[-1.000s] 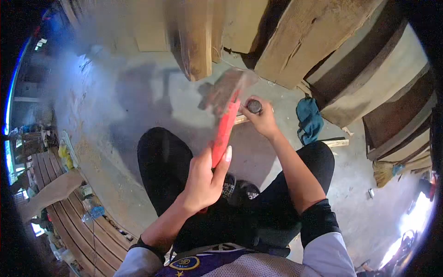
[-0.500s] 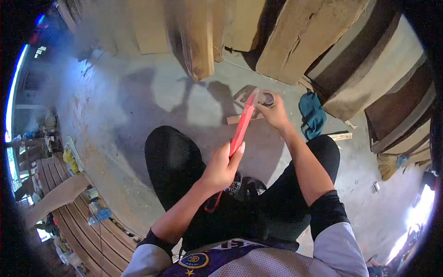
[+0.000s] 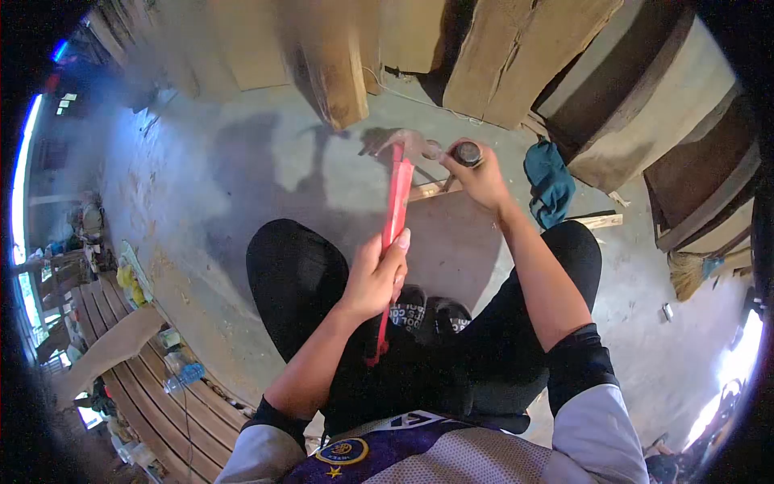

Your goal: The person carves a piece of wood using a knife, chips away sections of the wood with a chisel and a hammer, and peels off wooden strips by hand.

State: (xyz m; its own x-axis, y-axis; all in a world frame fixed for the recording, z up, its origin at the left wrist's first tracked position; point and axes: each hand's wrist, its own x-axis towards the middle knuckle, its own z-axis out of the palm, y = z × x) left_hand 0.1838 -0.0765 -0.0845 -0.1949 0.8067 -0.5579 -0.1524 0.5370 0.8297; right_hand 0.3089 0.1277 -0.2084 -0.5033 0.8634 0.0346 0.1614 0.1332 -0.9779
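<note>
My left hand point(image 3: 376, 276) is wrapped round the red handle of a claw hammer point(image 3: 400, 194), whose metal head is raised just left of my other hand. My right hand point(image 3: 482, 179) grips an upright tool with a round dark end point(image 3: 467, 153); its lower part is hidden under the fingers. Beneath both hands a narrow piece of wood point(image 3: 427, 190) shows on the floor, partly covered by the hammer and the right hand.
Large wooden slabs point(image 3: 528, 60) stand along the far side. A teal cloth point(image 3: 549, 181) and a small wood strip point(image 3: 598, 221) lie right of my hand. A straw broom point(image 3: 687, 276) is farther right. At left are a slatted wooden bench point(image 3: 173, 403) and a plastic bottle point(image 3: 185, 377).
The hammer head has swung away from the tool's round end and now stands to its left. My right hand still holds the tool, with its round end visible again.
</note>
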